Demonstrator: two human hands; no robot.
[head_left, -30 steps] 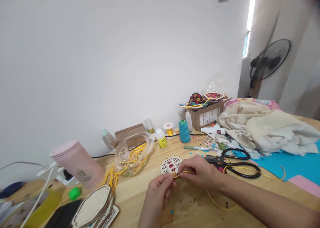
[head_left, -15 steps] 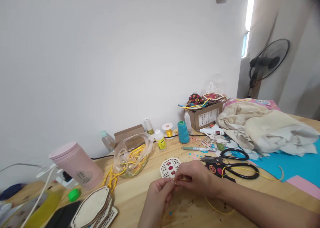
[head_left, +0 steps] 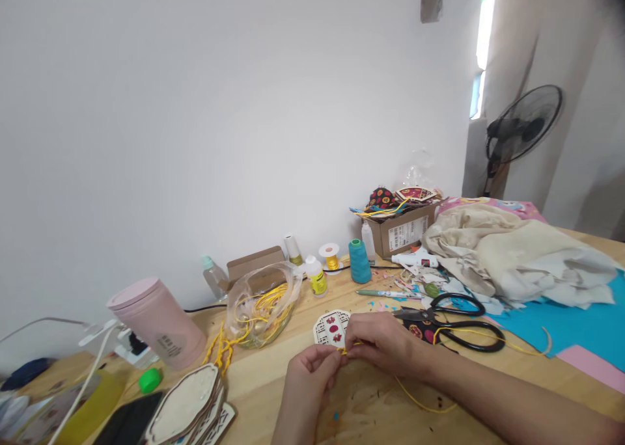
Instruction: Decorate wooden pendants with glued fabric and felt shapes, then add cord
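A wooden ornament (head_left: 333, 328) with cut-out lattice and red shapes lies just beyond my fingertips, its right edge partly covered by my right hand. My left hand (head_left: 312, 370) pinches a yellow cord (head_left: 344, 352) near the ornament's lower edge. Thumb and fingers of my right hand (head_left: 378, 344) are closed on the same cord, close beside the left fingertips. A loose length of that cord curves over the table below my right wrist. Black-handled scissors (head_left: 471, 334) rest to the right on dark patterned fabric (head_left: 418, 332), with more yellow cord across their handles.
Stacked wooden plaques (head_left: 185, 406), a pink cup (head_left: 159, 321) and a green cap (head_left: 150, 380) stand left. Behind are a plastic bag (head_left: 263, 302) of yellow cords, a glue bottle (head_left: 315, 277) and a blue thread cone (head_left: 360, 263). A cardboard box (head_left: 403, 230) and cream cloth (head_left: 512, 250) sit right.
My right fingers have drawn down and closed more tightly at the cord, beside the left fingertips. My left hand keeps its pinch. The whole view has shifted slightly.
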